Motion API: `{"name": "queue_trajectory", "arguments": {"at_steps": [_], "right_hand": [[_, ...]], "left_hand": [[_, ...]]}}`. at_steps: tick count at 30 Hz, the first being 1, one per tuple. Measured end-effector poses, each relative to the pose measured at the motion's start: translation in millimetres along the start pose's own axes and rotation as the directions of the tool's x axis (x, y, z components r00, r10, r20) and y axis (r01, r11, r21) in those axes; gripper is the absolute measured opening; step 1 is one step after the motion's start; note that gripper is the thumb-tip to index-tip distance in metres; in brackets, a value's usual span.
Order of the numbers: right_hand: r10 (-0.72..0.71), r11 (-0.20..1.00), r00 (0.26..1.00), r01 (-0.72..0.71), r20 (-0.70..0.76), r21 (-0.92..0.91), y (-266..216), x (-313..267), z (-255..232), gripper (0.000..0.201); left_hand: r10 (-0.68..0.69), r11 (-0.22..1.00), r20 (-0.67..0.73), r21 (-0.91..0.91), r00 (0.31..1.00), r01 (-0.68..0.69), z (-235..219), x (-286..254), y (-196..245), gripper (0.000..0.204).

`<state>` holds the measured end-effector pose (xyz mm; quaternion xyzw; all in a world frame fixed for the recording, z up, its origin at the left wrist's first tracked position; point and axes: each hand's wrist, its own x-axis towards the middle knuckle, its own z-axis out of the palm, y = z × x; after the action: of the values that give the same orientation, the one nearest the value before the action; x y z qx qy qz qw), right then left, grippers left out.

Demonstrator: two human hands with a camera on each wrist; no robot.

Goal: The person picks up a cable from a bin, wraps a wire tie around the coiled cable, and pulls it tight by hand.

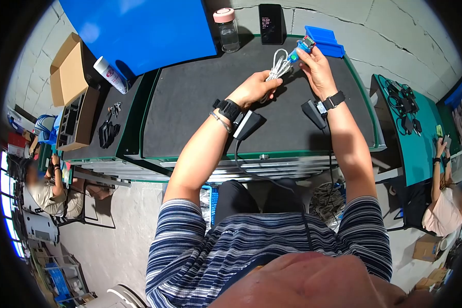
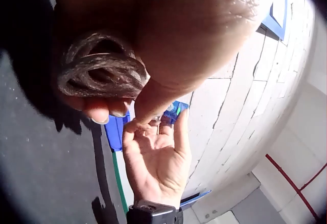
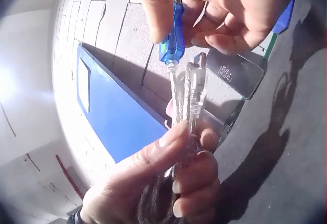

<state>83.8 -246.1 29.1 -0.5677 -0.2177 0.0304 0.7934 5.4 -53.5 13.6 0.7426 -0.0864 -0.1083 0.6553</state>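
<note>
My left hand [image 1: 255, 88] grips a looped bundle of clear, silvery USB cable [image 1: 278, 66] over the dark mat. At the cable's far end is a translucent blue connector [image 1: 293, 56], which my right hand [image 1: 319, 74] pinches between thumb and fingers. In the right wrist view, the blue connector [image 3: 177, 37] points down toward the bundle, and a metal-tipped USB plug [image 3: 198, 63] stands up beside the cable strands. The left wrist view has the cable loops [image 2: 99, 73] close up, with the connector [image 2: 177, 110] partly hidden behind fingers.
A blue bin [image 1: 326, 43] stands behind my right hand. Along the back edge are a phone [image 1: 271, 25] and a pink-lidded bottle [image 1: 228, 33]. A blue panel [image 1: 143, 31], spray can [image 1: 110, 74] and cardboard box [image 1: 69, 97] are at the left. People sit at both sides.
</note>
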Motion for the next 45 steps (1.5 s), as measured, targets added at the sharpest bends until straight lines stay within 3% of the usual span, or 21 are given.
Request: {"name": "queue_trajectory", "arguments": {"at_steps": [2,4,6,8,14,25,28,30,35,41,43,45], "right_hand": [[-0.042,0.999,0.998,0.042,-0.038,-0.019,-2.7,1.5,-4.2,0.031],[-0.003,0.991,1.0,0.008,-0.03,0.137,-12.7,0.0,-4.7,0.035],[-0.012,0.991,1.0,0.015,-0.023,0.132,-13.0,1.9,-7.6,0.036],[0.015,0.965,0.997,-0.036,0.081,0.26,-14.1,2.2,-10.4,0.037],[-0.021,0.905,0.978,-0.069,0.208,0.419,-14.4,2.9,-11.0,0.04],[-0.028,0.923,0.975,-0.059,0.219,0.38,-14.5,3.2,-13.9,0.044],[-0.023,0.92,0.976,-0.064,0.217,0.386,-13.7,4.2,-14.2,0.043],[-0.017,0.922,0.98,-0.062,0.199,0.381,-12.2,5.9,-15.0,0.044],[0.069,0.91,0.991,-0.108,0.112,0.4,-8.0,8.2,-18.5,0.044],[0.221,0.908,0.972,-0.234,0.076,0.348,-1.8,11.4,-25.7,0.048],[0.225,0.919,0.973,-0.231,0.057,0.318,-0.9,10.3,-24.1,0.049],[0.225,0.931,0.973,-0.227,0.042,0.284,-3.6,9.6,-20.1,0.05]], "left_hand": [[0.002,1.0,-0.002,-0.016,1.0,-0.002,-0.1,0.1,0.2,0.022],[0.001,0.999,-0.005,-0.032,1.0,-0.001,1.0,-1.2,1.1,0.021],[-0.013,0.999,-0.016,-0.033,1.0,0.012,1.5,-1.3,1.6,0.021],[-0.022,0.999,0.0,-0.039,1.0,0.022,0.8,-0.6,1.2,0.02],[-0.025,0.998,0.022,-0.054,0.999,0.026,-1.0,1.8,-3.0,0.02],[0.007,0.997,0.123,0.075,0.992,-0.016,-0.4,-2.7,3.1,0.023],[-0.031,0.999,0.07,0.024,0.997,0.03,-0.9,-0.8,1.9,0.024],[0.039,0.986,0.026,-0.163,0.999,-0.034,-1.3,1.8,0.2,0.028],[0.026,0.979,0.014,-0.204,1.0,-0.023,-0.3,1.6,-0.5,0.029],[0.131,0.991,-0.024,0.033,0.991,-0.13,2.7,-2.2,5.1,0.024],[0.188,0.955,-0.073,0.245,0.979,-0.165,3.5,-3.3,5.6,0.028],[0.237,0.929,-0.108,0.317,0.965,-0.193,-0.6,0.4,1.6,0.029]]}}
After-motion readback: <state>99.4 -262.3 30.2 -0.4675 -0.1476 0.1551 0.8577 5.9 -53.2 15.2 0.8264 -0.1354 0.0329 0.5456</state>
